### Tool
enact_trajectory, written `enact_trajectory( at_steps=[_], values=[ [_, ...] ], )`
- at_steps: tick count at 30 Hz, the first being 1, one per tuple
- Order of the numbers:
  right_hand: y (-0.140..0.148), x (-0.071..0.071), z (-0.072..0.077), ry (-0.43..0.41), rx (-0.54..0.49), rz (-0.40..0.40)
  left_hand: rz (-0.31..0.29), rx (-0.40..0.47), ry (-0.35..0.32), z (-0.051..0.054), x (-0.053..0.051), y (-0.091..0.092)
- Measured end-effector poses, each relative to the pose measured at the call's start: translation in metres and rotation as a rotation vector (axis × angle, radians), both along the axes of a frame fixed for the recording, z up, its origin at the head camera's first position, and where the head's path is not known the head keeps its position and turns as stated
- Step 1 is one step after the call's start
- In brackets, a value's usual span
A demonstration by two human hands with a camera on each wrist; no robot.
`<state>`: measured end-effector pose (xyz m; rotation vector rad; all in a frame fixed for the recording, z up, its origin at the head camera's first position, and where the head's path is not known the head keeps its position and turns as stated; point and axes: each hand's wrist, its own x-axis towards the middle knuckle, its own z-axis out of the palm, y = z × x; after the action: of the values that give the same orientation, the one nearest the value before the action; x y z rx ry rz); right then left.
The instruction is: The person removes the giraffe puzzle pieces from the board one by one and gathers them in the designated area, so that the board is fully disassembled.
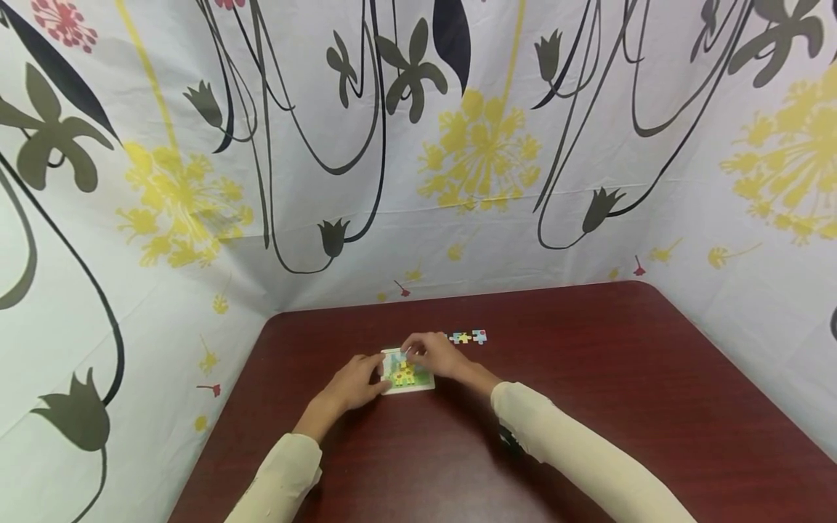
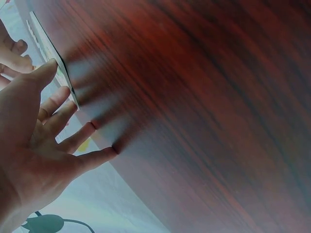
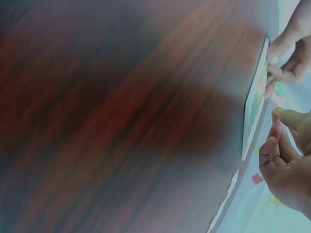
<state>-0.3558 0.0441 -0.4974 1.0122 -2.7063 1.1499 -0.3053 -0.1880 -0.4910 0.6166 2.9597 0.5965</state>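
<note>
A small puzzle board with a pale frame and a yellow giraffe picture on green and blue lies flat on the dark red table. My left hand rests at its left edge, thumb near the close corner. Spread, fairly straight fingers show on that hand in the left wrist view, some tips meeting the tabletop. Above the upper part of the board, my right hand pinches a small puzzle piece. Its thumb and forefinger meet on a yellowish bit in the right wrist view, where the hand mostly hides the piece.
Several loose puzzle pieces lie in a row behind the right hand, partly covered by it. The dark red wooden table ends at a white floral cloth hanging behind and at both sides.
</note>
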Motion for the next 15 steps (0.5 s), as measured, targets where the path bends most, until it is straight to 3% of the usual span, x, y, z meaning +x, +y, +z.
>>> enact_trajectory(
  at_steps=[6,15],
  values=[
    [0.021,-0.002,0.007,0.000,-0.005,-0.015,0.006,-0.010,0.012,0.001,0.000,0.001],
    [0.048,-0.007,0.006,-0.026,0.004,-0.056,0.004,0.002,0.009,0.001,0.001,0.000]
  ],
)
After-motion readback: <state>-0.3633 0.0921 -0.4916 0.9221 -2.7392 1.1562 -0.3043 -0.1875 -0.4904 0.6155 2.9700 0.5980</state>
